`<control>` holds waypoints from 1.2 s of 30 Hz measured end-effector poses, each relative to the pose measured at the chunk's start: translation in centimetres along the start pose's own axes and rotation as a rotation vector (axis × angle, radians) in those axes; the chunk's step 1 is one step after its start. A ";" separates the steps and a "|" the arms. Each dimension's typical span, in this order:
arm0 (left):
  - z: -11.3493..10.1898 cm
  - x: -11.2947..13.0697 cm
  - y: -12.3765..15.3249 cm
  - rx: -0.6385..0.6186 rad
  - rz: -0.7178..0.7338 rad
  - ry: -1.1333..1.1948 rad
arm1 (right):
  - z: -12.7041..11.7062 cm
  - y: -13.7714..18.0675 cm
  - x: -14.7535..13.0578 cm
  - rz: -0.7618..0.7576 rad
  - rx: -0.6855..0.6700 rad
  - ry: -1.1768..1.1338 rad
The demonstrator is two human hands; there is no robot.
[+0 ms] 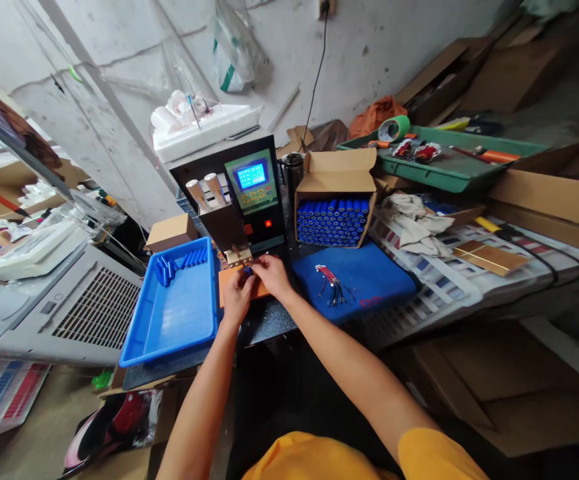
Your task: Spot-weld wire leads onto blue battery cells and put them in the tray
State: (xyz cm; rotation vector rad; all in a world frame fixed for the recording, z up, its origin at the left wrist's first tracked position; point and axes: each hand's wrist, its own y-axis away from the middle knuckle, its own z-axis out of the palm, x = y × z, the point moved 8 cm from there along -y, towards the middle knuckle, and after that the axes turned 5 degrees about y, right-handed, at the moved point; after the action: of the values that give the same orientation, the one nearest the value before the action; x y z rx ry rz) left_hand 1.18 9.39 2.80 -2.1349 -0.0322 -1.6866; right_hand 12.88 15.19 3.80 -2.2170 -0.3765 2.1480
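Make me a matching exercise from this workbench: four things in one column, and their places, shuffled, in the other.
Things
1. small blue cell
2. blue tray
3. red wires
4. green tape roll

Places
A. on the blue pad
B. at the far corner of the green tray
C. pinched between the left hand and the right hand
D. left of the welder

Pairs: 1-C, 2-D, 3-A, 4-B

Both bare forearms [339, 353] stretch fwd, converging. L hand [237, 293] & R hand [272, 275] meet fingertip to fingertip, fingers curled in a pinch, backs up; R hand slightly further fwd.
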 end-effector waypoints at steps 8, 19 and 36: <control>-0.2 0.1 0.1 0.021 -0.024 -0.029 | 0.2 0.0 0.5 0.033 0.007 0.157; -0.3 0.1 0.1 0.027 -0.022 -0.031 | 0.1 0.5 -0.9 0.033 0.005 0.209; -0.3 -0.5 0.2 0.020 -0.023 -0.029 | 0.4 0.2 -0.4 -0.013 -0.009 0.177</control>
State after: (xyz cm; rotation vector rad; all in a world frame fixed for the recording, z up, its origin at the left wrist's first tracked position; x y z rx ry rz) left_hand 0.89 9.19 2.30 -2.1522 -0.0821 -1.6606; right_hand 12.50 14.87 4.12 -2.3783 -0.3919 1.9273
